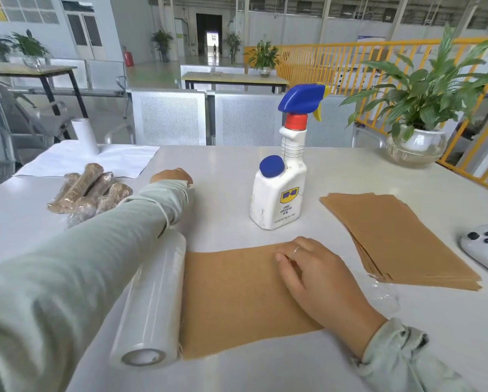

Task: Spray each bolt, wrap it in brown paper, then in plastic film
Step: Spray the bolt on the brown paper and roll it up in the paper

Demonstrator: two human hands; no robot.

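Just beyond the brown sheet (237,295) stands the spray bottle (279,190).

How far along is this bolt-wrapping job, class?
Done: several wrapped bolts lie piled at the table's far left. In hand: the right hand rests flat on one brown sheet beside the film roll; the left hand reaches forward, its grip hidden. Left: no bare bolt shows; the spray bottle stands untouched, and a paper stack waits.
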